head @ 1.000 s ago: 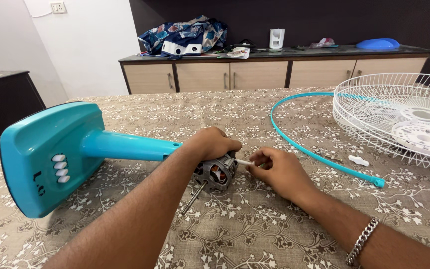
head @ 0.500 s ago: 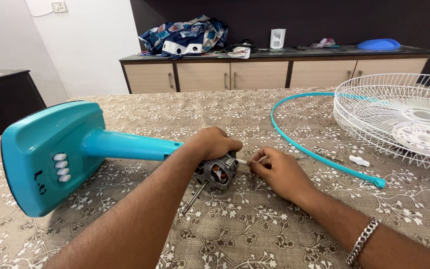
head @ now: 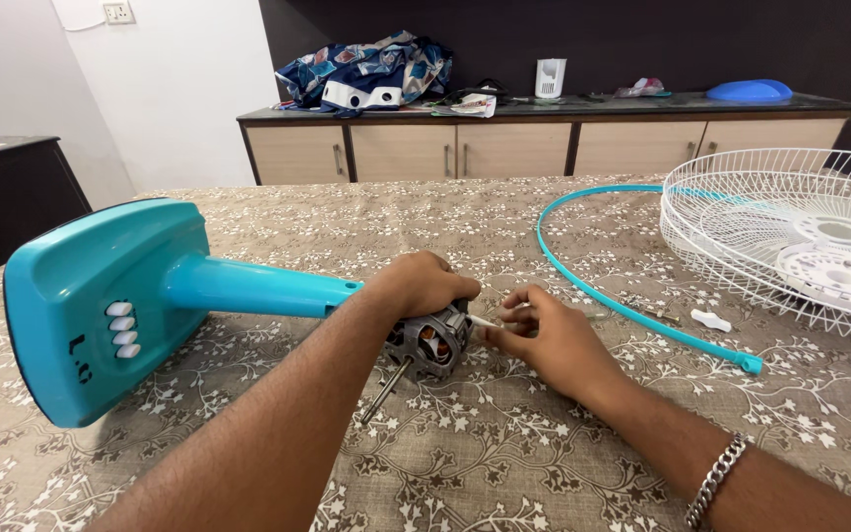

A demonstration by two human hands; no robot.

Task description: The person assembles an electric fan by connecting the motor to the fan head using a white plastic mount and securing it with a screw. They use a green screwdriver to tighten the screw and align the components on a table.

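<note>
A teal fan stand [head: 100, 296] lies on its side on the patterned tablecloth [head: 504, 443], its neck pointing right. At the neck's end sits the bare grey fan motor [head: 427, 345] with copper windings and a steel shaft [head: 383, 392] sticking toward me. My left hand [head: 424, 284] grips the top of the motor. My right hand [head: 544, 340] is just right of the motor, fingertips pinching a thin white wire [head: 490, 320] that comes out of its side.
A teal ring [head: 603, 286] curves across the table to the right. White wire fan guards [head: 790, 236] are stacked at the right edge. A small white knob [head: 709, 318] and screws lie near the ring. A cabinet [head: 544, 138] with clutter stands behind.
My right hand's fingers shifted slightly along the white wire, lifting a little. My left hand and the motor stayed put.
</note>
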